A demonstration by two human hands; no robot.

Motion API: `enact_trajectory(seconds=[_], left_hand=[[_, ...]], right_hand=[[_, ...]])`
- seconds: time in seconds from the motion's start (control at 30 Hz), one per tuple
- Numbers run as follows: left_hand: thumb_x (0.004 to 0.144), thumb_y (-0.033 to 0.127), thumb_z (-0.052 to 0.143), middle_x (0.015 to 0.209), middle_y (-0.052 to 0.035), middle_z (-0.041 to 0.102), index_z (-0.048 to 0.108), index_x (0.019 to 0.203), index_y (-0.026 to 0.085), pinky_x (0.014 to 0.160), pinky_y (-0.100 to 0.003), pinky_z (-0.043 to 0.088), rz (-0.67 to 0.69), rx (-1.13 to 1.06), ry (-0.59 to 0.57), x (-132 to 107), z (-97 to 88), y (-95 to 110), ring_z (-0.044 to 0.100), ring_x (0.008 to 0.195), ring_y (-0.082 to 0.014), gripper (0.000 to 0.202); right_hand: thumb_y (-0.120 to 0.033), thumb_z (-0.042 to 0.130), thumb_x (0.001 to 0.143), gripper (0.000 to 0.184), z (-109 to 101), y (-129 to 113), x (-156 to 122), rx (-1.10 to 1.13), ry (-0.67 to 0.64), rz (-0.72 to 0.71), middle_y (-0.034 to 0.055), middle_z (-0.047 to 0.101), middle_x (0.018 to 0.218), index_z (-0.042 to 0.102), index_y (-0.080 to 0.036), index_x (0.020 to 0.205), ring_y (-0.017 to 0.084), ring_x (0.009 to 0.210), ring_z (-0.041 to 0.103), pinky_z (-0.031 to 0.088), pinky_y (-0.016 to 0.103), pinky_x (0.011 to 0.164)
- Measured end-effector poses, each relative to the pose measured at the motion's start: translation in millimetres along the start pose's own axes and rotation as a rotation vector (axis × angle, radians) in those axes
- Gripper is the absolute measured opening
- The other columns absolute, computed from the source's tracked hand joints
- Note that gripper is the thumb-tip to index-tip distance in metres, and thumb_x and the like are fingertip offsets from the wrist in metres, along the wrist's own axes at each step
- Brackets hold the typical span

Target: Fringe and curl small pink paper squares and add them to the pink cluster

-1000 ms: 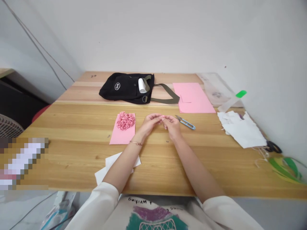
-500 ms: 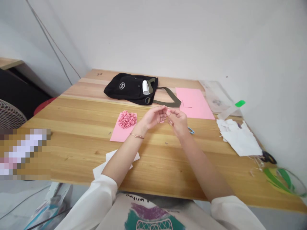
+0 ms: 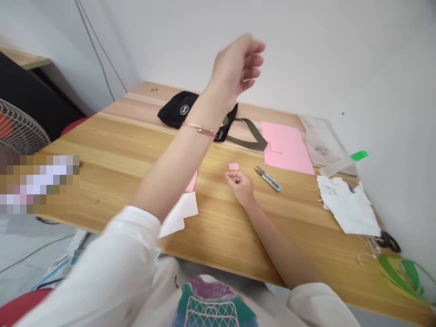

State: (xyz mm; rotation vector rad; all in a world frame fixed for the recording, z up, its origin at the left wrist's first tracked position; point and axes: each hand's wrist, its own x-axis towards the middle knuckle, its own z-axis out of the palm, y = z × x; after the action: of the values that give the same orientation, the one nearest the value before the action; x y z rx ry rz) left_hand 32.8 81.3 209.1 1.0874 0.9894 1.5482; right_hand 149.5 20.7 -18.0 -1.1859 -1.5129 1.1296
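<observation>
My left hand point(image 3: 238, 66) is raised high in front of the wall, above the black bag point(image 3: 175, 111). Its fingers are curled with the thumb against them, and anything between the tips is too small or blurred to make out. Low over the table, my right hand point(image 3: 240, 186) pinches a small pink piece point(image 3: 227, 174) between thumb and fingertips. Just beyond that hand lies a small pink rectangle point(image 3: 233, 166). Blue-handled thread snips point(image 3: 269, 179) rest to its right, blades parted. My left forearm hides the pink fluffy bundle and most of the pink sheet point(image 3: 191, 182) there.
White pieces point(image 3: 185, 206) lie near the front edge. Farther back is a larger pink sheet point(image 3: 289, 150). On the right are crumpled white material point(image 3: 350, 204), black-handled scissors point(image 3: 390, 241) and a green-yellow roll point(image 3: 402, 277). A fan point(image 3: 20, 129) stands at left.
My left hand has swung up and away from my right hand. My right hand has come slightly lower with the pink piece, uncovering the snips and the small pink rectangle. The view has shifted.
</observation>
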Motion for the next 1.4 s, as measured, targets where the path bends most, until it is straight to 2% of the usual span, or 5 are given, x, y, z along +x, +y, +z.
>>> enact_trajectory(seconds=[0.17, 0.43, 0.6, 0.8, 1.4], left_hand=[[0.065, 0.002, 0.058, 0.055, 0.0029, 0.052, 0.059, 0.059, 0.006, 0.061, -0.020, 0.035, 0.105, 0.564, -0.274, -40, -9.2, -46, 0.058, 0.070, -0.0119, 0.007], [0.073, 0.015, 0.051, 0.059, 0.0009, 0.054, 0.057, 0.064, 0.016, 0.058, -0.024, 0.035, 0.075, 0.476, 0.153, -83, -69.9, -143, 0.048, 0.057, -0.0112, 0.011], [0.076, 0.020, 0.049, 0.065, -0.0029, 0.056, 0.058, 0.067, 0.019, 0.062, -0.028, 0.035, 0.101, 1.153, -0.347, -155, -102.0, -112, 0.050, 0.063, -0.0158, 0.013], [0.079, 0.020, 0.043, 0.070, -0.0079, 0.059, 0.058, 0.068, 0.017, 0.062, -0.033, 0.037, -0.140, 1.747, -0.626, -237, -156.2, -78, 0.054, 0.063, -0.0208, 0.020], [0.086, 0.036, 0.039, 0.079, -0.0004, 0.065, 0.058, 0.079, 0.020, 0.065, -0.025, 0.036, -0.253, 1.489, -0.501, -222, -191.2, -40, 0.053, 0.070, -0.0139, 0.026]], right_hand=[[-0.041, 0.059, 0.066, 0.024, 1, 6, -2, -0.039, -0.044, -0.015, -0.0097, 0.031, 0.042, 0.059, -0.017, 0.068, 0.006, 0.041, 0.025, 0.024, 0.022, 0.043], [-0.038, 0.059, 0.065, 0.022, -2, 1, 0, 0.011, -0.056, 0.005, -0.0097, 0.032, 0.042, 0.058, -0.016, 0.069, 0.006, 0.040, 0.026, 0.024, 0.022, 0.043], [-0.039, 0.058, 0.066, 0.023, -3, 0, -1, -0.003, -0.044, 0.038, -0.0101, 0.031, 0.041, 0.058, -0.016, 0.070, 0.005, 0.040, 0.023, 0.021, 0.021, 0.041], [-0.038, 0.059, 0.067, 0.022, -1, -1, 0, -0.018, -0.035, 0.033, -0.0097, 0.029, 0.042, 0.058, -0.017, 0.069, 0.005, 0.039, 0.024, 0.019, 0.022, 0.042], [-0.026, 0.059, 0.069, 0.010, -2, 0, 0, -0.045, -0.033, -0.033, -0.0101, 0.034, 0.041, 0.057, -0.016, 0.069, 0.005, 0.041, 0.027, 0.027, 0.022, 0.046]])
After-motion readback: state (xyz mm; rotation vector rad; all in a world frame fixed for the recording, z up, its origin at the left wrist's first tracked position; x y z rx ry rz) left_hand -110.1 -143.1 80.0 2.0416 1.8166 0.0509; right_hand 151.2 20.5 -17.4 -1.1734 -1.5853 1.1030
